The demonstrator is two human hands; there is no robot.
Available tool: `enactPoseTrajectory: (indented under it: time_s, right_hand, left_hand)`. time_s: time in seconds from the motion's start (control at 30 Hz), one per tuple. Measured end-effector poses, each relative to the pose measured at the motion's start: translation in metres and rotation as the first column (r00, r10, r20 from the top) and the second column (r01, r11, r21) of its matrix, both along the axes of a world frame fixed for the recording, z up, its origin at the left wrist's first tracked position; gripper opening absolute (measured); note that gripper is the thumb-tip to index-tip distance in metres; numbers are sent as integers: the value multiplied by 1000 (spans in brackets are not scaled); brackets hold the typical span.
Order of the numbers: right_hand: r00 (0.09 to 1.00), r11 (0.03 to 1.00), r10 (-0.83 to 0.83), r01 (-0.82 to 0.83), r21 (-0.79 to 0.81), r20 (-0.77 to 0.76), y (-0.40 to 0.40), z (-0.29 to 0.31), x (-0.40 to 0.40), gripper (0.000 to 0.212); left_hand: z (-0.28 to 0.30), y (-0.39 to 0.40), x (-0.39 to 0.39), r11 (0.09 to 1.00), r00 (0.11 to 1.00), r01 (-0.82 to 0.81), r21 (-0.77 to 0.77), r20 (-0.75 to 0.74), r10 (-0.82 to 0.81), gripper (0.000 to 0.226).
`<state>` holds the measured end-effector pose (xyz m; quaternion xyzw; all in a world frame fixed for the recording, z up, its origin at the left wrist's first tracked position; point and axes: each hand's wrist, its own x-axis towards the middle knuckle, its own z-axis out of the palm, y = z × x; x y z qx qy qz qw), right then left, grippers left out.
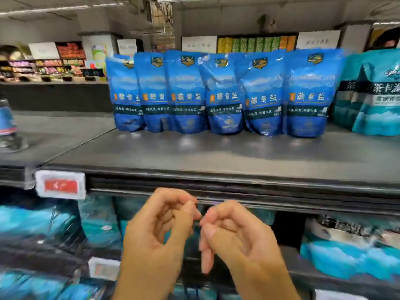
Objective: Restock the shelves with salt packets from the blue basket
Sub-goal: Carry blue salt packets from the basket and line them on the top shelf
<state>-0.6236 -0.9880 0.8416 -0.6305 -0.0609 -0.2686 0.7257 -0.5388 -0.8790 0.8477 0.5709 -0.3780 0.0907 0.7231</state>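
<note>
Six upright blue plastic salt packets are ranged along the grey shelf rear edge. Left hand and right hand are held loosely curled, empty, below its front edge.

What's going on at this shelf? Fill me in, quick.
A person is restocking salt. Six blue salt packets stand upright in a row at the back of the top shelf, with teal packets beside them on the right. The left hand and right hand hang in front of the shelf edge, fingers loosely curled, holding nothing. The blue basket isn't in view. The front of the shelf is bare.
</note>
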Motion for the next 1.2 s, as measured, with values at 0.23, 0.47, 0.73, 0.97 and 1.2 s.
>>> enactPoseTrajectory:
  time_s: [0.23,0.47,0.73,0.97,1.2]
  right_hand:
    - [913,990,140,-126,61,-384,72,-152,12,12]
    - [764,982,148,-189,2,-628,88,-262,-41,13]
    - [518,881,231,-470,-48,-823,97,-329,-77,22]
    - [404,667,267,-733,-135,-875,167,-359,-41,32]
    - [313,607,403,-795,-5,-860,294,-350,40,16]
  left_hand:
    - [-184,98,-11,930,889,-206,305,-340,308,30]
    - [-300,187,-76,844,526,-309,438,-661,535,27]
    - [-322,225,-144,745,263,-400,534,-712,651,21]
    - [-346,276,-205,686,111,-403,606,-712,694,23]
    - [-373,346,-232,531,-189,-548,646,-714,674,31]
